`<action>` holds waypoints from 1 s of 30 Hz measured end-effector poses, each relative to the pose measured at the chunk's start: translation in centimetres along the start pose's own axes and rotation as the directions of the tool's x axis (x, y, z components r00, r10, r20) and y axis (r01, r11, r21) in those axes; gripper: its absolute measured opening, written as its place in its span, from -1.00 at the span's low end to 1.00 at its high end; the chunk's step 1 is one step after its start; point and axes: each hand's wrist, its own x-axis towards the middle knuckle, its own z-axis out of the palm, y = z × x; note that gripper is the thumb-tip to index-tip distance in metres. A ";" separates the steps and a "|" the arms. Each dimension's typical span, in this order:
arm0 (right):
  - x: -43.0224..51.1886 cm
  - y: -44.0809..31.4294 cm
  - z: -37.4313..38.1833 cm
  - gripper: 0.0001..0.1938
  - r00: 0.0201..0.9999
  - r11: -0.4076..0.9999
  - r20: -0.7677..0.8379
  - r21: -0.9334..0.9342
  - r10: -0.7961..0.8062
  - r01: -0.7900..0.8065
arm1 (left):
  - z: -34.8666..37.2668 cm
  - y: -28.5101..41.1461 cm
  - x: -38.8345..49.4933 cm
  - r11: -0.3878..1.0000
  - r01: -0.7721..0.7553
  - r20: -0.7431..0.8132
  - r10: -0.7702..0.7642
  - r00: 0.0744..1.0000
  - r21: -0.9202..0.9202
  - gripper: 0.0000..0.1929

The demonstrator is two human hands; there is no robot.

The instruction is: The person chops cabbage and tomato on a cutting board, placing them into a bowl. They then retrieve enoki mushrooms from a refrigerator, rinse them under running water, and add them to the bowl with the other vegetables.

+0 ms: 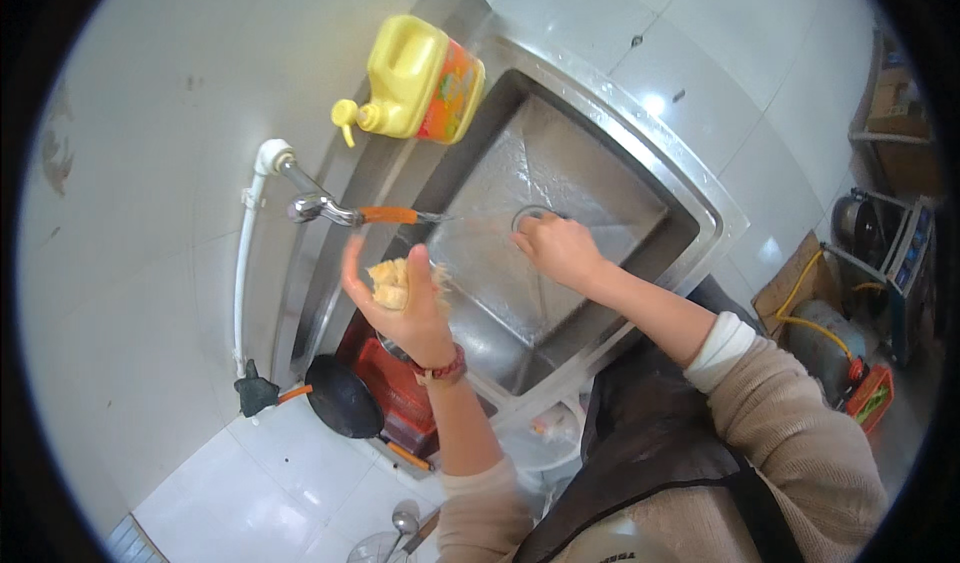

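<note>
My left hand (420,330) is raised over the near left side of the stainless steel sink (495,285). A pale yellow, bristly scrubber (391,284) is held in its palm, with thumb and forefinger spread around it; the exact kind is unclear. My right hand (559,251) reaches down to the sink floor, its fingers bent at the round drain (531,214). Those fingertips are hidden, so a grip there cannot be made out. Water runs into the basin from the orange hose end (388,215) on the chrome tap (322,209).
A yellow detergent jug (409,75) stands on the sink's back ledge. To the left are a black pan (343,396) and a red plastic basket (390,371). At the far right sit a gas cylinder (821,334) and a stove (900,255). A white pipe (244,278) runs along the wall.
</note>
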 end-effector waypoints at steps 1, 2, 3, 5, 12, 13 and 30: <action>-0.5 1.2 -0.3 -0.67 1.000 0.999 -0.010 0.041 -0.015 0.016 | 0.4 0.2 1.6 0.952 -0.244 -0.019 0.251 0.968 0.184 -0.59; -0.9 1.8 -0.6 -0.65 1.000 0.998 0.006 0.062 -0.002 0.001 | 0.2 0.7 2.7 0.868 -0.348 0.015 0.367 0.930 0.355 -0.53; -1.1 1.7 -0.9 -0.66 0.999 0.994 0.006 0.099 -0.051 0.051 | 0.0 1.2 3.9 0.839 -0.396 0.064 0.403 0.913 0.373 -0.48; -2.3 1.0 -2.8 -0.66 0.994 0.984 0.017 0.144 -0.111 0.107 | -0.7 2.0 5.5 0.879 -0.322 0.217 0.258 0.942 0.352 -0.42; -3.8 -7.5 -10.9 -0.65 0.929 0.842 -0.139 0.393 -0.343 0.370 | -6.2 0.0 4.9 0.947 -0.231 0.311 0.156 0.938 0.222 -0.35; -4.1 -8.6 -11.9 -0.63 0.896 0.806 -0.187 0.390 -0.404 0.445 | -6.7 -0.7 4.0 0.946 -0.185 0.248 0.119 0.961 0.265 -0.36; 0.5 12.7 1.6 -0.65 0.746 0.682 0.249 0.642 -0.618 0.351 | 4.5 -6.9 -5.4 0.704 0.490 -0.073 -0.605 0.793 -0.514 -0.72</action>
